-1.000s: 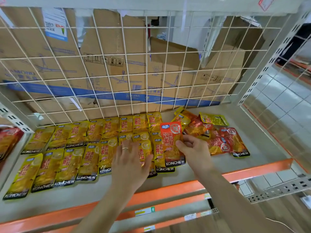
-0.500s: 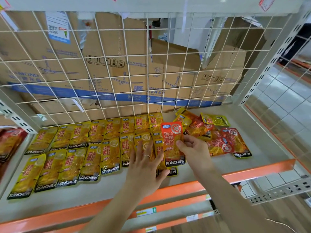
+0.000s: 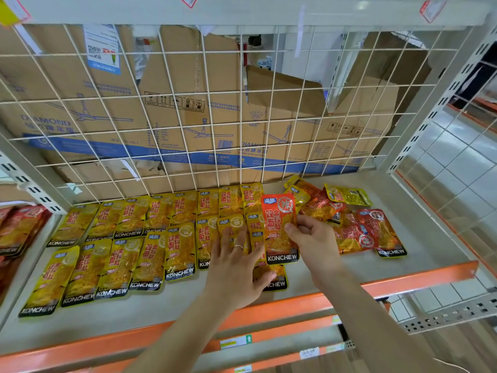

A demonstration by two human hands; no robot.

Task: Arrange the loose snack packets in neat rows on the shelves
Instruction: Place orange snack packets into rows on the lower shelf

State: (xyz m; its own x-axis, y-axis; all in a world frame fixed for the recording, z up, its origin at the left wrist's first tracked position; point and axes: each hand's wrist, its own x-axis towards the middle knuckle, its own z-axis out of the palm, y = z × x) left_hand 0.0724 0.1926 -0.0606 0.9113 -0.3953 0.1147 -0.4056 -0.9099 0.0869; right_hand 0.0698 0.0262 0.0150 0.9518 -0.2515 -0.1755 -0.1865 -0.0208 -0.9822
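Yellow snack packets (image 3: 150, 238) lie in two overlapping rows across the grey shelf (image 3: 134, 310). My left hand (image 3: 236, 267) rests flat with spread fingers on the yellow packets at the right end of the front row. My right hand (image 3: 313, 243) pinches an upright orange-red packet (image 3: 279, 227) just right of those rows. A loose heap of red and yellow packets (image 3: 349, 224) lies further right, partly hidden behind my right hand.
A white wire grid (image 3: 188, 103) backs the shelf, with cardboard boxes (image 3: 174, 84) behind it. An orange beam (image 3: 403, 281) runs along the front edge. Red packets (image 3: 18, 227) fill the bay at far left. Wire mesh (image 3: 457, 170) closes the right side.
My left hand has slid right along the front row, from the middle packets to those beside the orange-red packet. My right hand has kept its hold on that packet.
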